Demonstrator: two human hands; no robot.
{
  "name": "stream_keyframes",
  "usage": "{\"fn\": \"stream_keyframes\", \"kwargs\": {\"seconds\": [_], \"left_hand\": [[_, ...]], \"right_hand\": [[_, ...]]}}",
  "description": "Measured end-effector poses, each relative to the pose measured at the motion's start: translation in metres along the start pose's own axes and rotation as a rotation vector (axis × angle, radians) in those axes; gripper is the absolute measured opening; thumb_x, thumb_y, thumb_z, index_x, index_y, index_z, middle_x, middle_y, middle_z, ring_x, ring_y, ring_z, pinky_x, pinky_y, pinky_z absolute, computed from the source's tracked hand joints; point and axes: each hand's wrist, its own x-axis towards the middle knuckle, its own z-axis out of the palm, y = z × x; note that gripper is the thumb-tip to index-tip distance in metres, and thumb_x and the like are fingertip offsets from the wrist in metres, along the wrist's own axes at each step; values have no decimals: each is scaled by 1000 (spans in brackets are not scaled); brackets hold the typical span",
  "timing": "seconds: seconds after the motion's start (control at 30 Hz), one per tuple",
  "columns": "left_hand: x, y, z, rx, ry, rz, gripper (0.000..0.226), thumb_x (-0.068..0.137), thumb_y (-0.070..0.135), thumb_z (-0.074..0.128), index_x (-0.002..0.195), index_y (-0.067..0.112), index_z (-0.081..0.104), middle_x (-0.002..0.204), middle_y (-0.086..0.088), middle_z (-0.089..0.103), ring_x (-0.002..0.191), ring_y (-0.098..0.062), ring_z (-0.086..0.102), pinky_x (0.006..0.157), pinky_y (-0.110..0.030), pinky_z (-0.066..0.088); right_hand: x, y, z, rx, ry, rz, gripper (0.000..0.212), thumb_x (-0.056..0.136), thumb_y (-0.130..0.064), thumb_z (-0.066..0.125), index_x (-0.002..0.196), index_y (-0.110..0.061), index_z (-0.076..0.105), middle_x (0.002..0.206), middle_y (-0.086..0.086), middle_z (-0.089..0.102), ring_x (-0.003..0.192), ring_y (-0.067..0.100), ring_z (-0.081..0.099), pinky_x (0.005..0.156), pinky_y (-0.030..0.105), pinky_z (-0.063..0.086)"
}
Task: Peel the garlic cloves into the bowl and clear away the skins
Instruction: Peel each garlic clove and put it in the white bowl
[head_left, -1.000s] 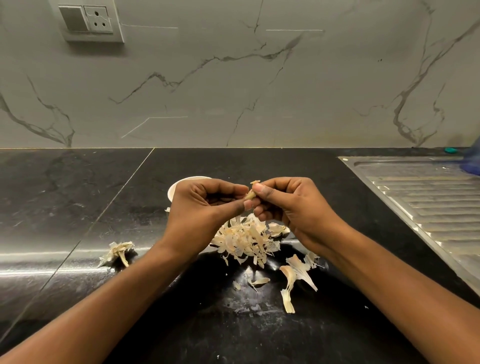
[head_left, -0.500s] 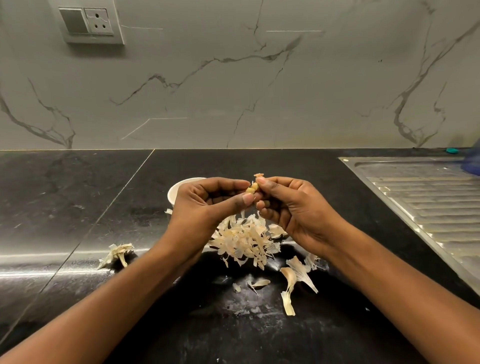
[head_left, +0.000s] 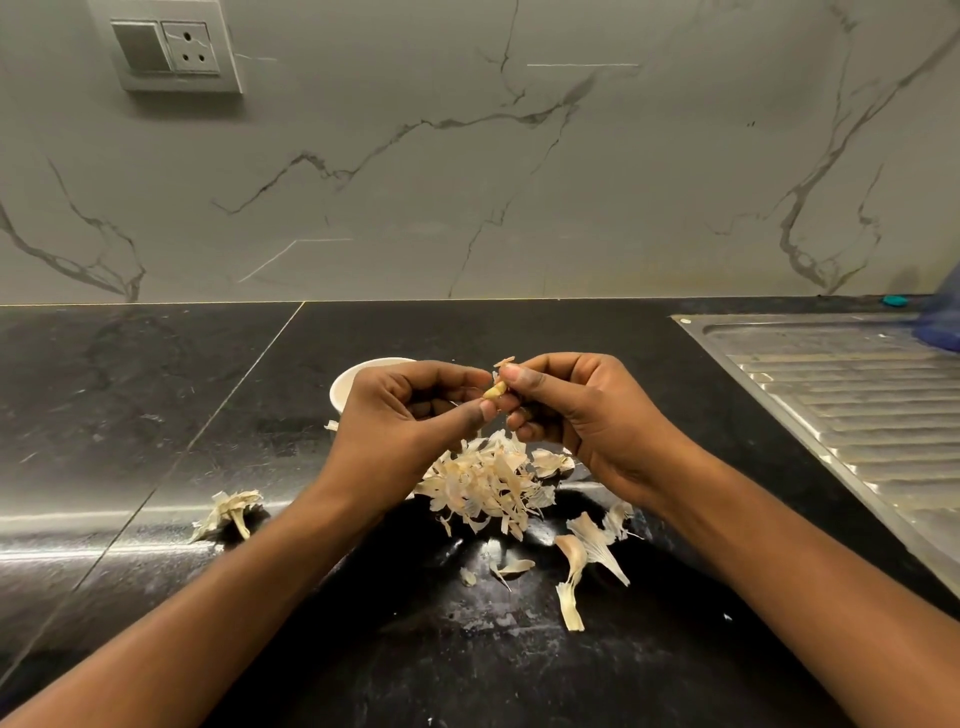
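Both hands meet above the black counter and pinch one small garlic clove (head_left: 496, 388). My left hand (head_left: 410, 421) holds it between thumb and fingers. My right hand (head_left: 576, 410) pinches its upper end, where a flake of skin (head_left: 504, 361) sticks up. A white bowl (head_left: 347, 387) stands behind my left hand, mostly hidden by it; its contents cannot be seen. Under the hands lies a pile of garlic skins (head_left: 485, 486).
More loose skins (head_left: 587, 556) lie to the front right of the pile, and a dry garlic stem piece (head_left: 228, 512) lies to the left. A steel sink drainboard (head_left: 852, 415) fills the right side. A blue object (head_left: 943, 317) sits at its far edge.
My hands have stayed together on the clove, lifting slightly, and my right fingers have shifted on its upper end. The piles on the counter have not moved.
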Motion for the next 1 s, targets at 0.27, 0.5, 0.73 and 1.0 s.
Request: {"fn": "stream_keyframes", "kwargs": {"seconds": [0.27, 0.5, 0.73, 1.0], "left_hand": [[0, -1, 0, -8, -15, -4, 22, 84, 11, 84, 105, 5, 79, 92, -9, 81, 85, -28, 79, 80, -41, 65], [-1, 3, 1, -78, -16, -3, 24, 85, 8, 81, 107, 1, 78, 95, -12, 81, 89, -33, 79, 84, -48, 66], [0, 5, 1, -160, -2, -18, 26, 84, 9, 78, 108, -2, 77, 95, -16, 80, 85, -33, 79, 76, -31, 65], [3, 2, 2, -307, 31, -140, 26, 83, 9, 75, 107, -1, 77, 96, -21, 78, 76, -25, 72, 70, -25, 61]], "right_hand": [[-1, 3, 1, -124, -2, -53, 17, 99, -16, 71, 106, -1, 78, 96, 21, 79, 78, 22, 72, 71, 28, 63], [1, 4, 0, -60, -23, 0, 22, 103, -18, 66, 109, 1, 76, 97, 21, 75, 78, 20, 71, 71, 27, 61], [2, 1, 1, 12, -25, 30, 21, 104, -18, 63, 103, 0, 74, 86, 13, 73, 73, 18, 69, 69, 26, 62], [1, -1, 2, -30, -49, 36, 18, 105, -19, 63, 100, -5, 74, 85, 10, 74, 73, 16, 69, 68, 25, 60]]}}
